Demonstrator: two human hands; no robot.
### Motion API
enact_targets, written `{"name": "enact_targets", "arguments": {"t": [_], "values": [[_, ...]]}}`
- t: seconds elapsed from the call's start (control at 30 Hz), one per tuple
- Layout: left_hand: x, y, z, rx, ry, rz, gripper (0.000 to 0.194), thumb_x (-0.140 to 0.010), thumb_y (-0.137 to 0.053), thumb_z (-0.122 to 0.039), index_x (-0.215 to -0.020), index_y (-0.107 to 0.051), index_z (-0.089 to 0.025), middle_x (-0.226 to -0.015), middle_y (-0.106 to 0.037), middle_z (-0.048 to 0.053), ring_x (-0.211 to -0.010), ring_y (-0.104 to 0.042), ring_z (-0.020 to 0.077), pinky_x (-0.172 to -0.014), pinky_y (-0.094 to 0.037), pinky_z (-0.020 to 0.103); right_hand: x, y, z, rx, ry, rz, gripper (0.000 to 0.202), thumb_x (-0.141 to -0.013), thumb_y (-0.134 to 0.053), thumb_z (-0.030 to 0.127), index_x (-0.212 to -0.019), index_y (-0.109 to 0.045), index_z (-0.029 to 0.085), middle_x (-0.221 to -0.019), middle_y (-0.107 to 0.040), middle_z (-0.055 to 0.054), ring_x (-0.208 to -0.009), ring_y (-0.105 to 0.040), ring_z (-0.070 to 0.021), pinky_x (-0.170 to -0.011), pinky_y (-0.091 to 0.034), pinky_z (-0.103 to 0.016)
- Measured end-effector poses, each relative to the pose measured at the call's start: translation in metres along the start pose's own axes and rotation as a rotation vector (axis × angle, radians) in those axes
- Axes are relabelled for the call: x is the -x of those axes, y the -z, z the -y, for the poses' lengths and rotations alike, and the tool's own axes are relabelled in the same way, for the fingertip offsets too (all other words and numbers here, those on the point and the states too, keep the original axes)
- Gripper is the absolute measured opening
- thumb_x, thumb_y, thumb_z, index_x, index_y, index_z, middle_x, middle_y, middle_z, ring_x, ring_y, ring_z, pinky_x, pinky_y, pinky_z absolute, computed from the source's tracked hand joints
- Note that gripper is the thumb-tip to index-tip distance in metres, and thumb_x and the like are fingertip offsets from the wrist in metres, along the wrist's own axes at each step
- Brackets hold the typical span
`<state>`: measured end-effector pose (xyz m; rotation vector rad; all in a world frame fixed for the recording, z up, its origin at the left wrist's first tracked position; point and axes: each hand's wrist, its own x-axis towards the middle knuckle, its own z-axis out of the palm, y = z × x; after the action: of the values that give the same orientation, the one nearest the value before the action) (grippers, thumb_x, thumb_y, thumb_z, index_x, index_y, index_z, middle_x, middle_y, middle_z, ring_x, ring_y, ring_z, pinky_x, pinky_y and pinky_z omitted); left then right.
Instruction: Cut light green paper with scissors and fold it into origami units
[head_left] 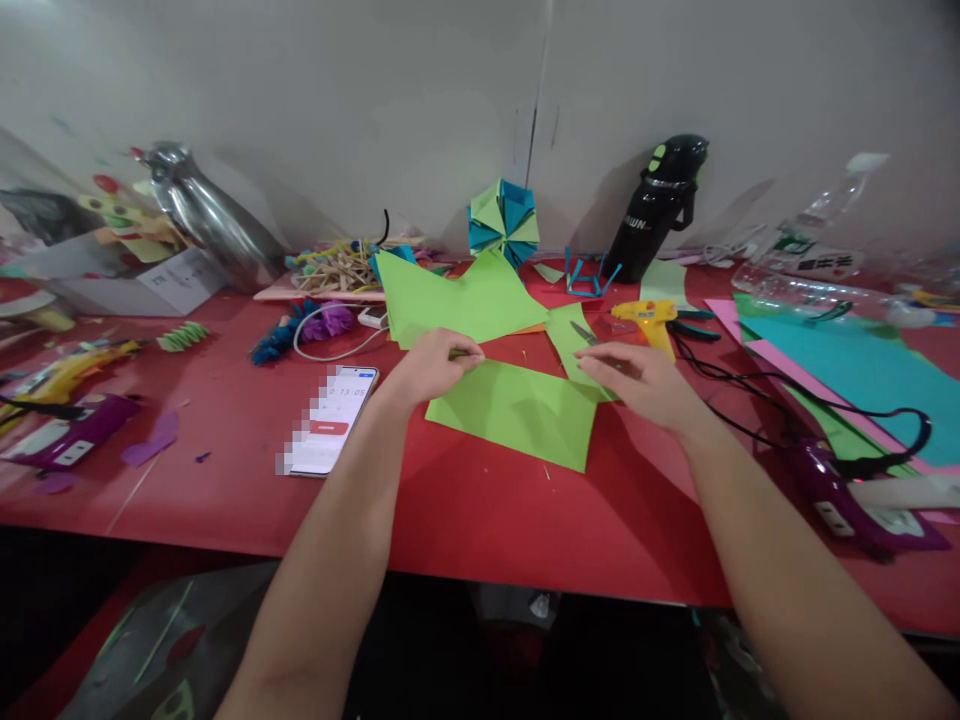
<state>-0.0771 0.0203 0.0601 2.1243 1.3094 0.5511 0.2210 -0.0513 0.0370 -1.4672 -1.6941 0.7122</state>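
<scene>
A light-green sheet of paper (517, 410) lies on the red table in front of me. My left hand (439, 365) is closed at its upper left corner, thumb and finger pinching the edge. Over the upper right corner hovers my right hand (637, 375), its fingers loosely apart with nothing visible between them. A pointed metal blade (583, 332) shows just beyond those fingertips, lying on a narrower green paper piece (562, 335). Behind my hands, a larger folded green sheet (457, 295) rises a little off the table.
A yellow glue gun (646, 318) lies right of centre, its cable running to a purple power strip (847, 500). Left is a phone (334, 420). At the back stand a black bottle (652, 215), a paper wheel (504, 222) and a steel flask (214, 215). Coloured sheets (870, 370) lie right.
</scene>
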Motion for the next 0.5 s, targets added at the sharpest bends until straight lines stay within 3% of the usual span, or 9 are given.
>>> {"name": "enact_targets", "arguments": {"t": [0.13, 0.2, 0.33, 0.4, 0.5], "values": [[0.0, -0.008, -0.007, 0.003, -0.047, 0.078, 0.022, -0.089, -0.06, -0.032, -0.092, -0.078, -0.019, -0.101, -0.078, 0.006, -0.09, -0.07, 0.0212, -0.083, -0.051, 0.033, 0.002, -0.018, 0.008, 0.1, 0.044, 0.173, 0.032, -0.088, -0.065, 0.05, -0.088, -0.077, 0.021, -0.09, -0.077, -0.007, -0.075, -0.065, -0.0209, -0.068, -0.049, -0.034], [0.001, -0.011, -0.008, -0.054, -0.099, 0.054, 0.023, -0.089, -0.061, -0.034, -0.099, -0.077, -0.02, -0.108, -0.077, 0.006, -0.097, -0.069, 0.0226, -0.088, -0.05, 0.035, 0.002, -0.022, 0.009, 0.096, 0.055, 0.238, 0.03, -0.09, -0.062, 0.045, -0.082, -0.074, 0.02, -0.083, -0.075, -0.005, -0.072, -0.062, -0.0195, -0.068, -0.047, -0.033], [0.004, -0.024, -0.018, -0.212, -0.339, -0.08, 0.026, -0.091, -0.064, -0.041, -0.11, -0.075, -0.027, -0.118, -0.071, 0.005, -0.113, -0.061, 0.0253, -0.102, -0.041, 0.042, 0.003, -0.029, 0.009, 0.108, 0.122, 0.234, 0.024, -0.093, -0.057, 0.037, -0.081, -0.069, 0.02, -0.079, -0.071, -0.003, -0.072, -0.059, -0.0178, -0.069, -0.045, -0.032], [0.005, -0.033, -0.027, -0.236, -0.428, -0.01, 0.021, -0.094, -0.061, -0.039, -0.101, -0.075, -0.025, -0.112, -0.072, 0.004, -0.109, -0.062, 0.0237, -0.098, -0.04, 0.04, 0.003, -0.032, 0.01, 0.133, 0.18, 0.204, 0.021, -0.093, -0.056, 0.033, -0.081, -0.068, 0.02, -0.078, -0.07, -0.003, -0.072, -0.059, -0.0177, -0.069, -0.044, -0.032], [0.004, -0.041, -0.034, -0.251, -0.45, 0.043, 0.017, -0.095, -0.056, -0.028, -0.091, -0.071, -0.022, -0.099, -0.073, 0.003, -0.1, -0.063, 0.0216, -0.09, -0.041, 0.037, 0.004, -0.036, 0.011, 0.154, 0.24, 0.186, 0.018, -0.093, -0.056, 0.029, -0.083, -0.068, 0.021, -0.083, -0.071, -0.004, -0.076, -0.06, -0.0185, -0.07, -0.045, -0.032]]}}
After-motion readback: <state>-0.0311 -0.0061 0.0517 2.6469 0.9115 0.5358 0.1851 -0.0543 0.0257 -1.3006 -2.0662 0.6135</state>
